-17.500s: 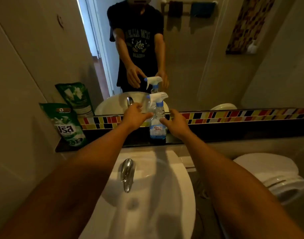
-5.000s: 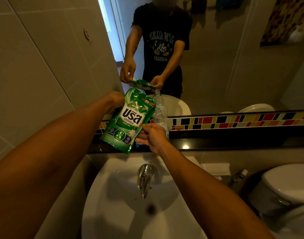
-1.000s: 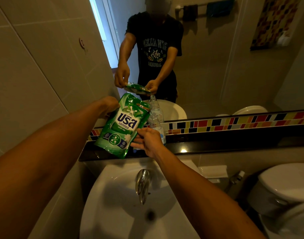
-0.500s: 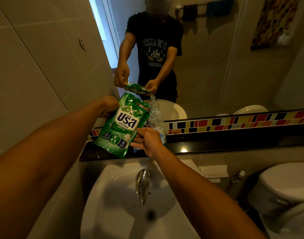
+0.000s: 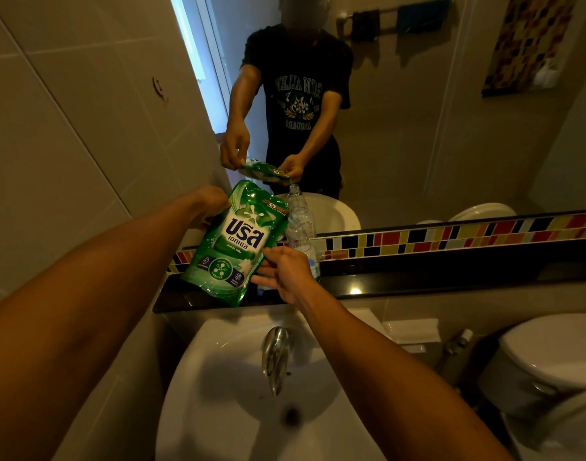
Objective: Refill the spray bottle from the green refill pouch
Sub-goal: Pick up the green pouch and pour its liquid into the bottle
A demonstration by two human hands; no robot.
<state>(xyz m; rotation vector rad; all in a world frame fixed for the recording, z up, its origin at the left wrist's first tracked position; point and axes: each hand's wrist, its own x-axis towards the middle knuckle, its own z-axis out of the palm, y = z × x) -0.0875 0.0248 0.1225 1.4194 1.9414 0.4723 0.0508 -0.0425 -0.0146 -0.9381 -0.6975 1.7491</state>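
Note:
The green refill pouch [image 5: 233, 242] hangs tilted over the black ledge [image 5: 451, 277], its upper right corner against the neck of the clear spray bottle [image 5: 303, 242]. The bottle stands upright on the ledge with no trigger head on it. My left hand [image 5: 208, 202] grips the pouch's upper left edge. My right hand [image 5: 285, 271] pinches the pouch's lower right edge, just in front of the bottle's base. The mirror shows the pouch corner right above the bottle's open mouth. Whether liquid is flowing cannot be told.
A white sink [image 5: 218, 410] with a chrome tap [image 5: 275, 357] lies directly below my arms. A toilet [image 5: 551, 357] stands at the right. A tiled wall closes the left side, and the mirror rises behind the ledge.
Since the earliest frame the trigger head has come off the bottle and the pouch has gone from the ledge's left end into both hands. Over the last second nothing has visibly moved.

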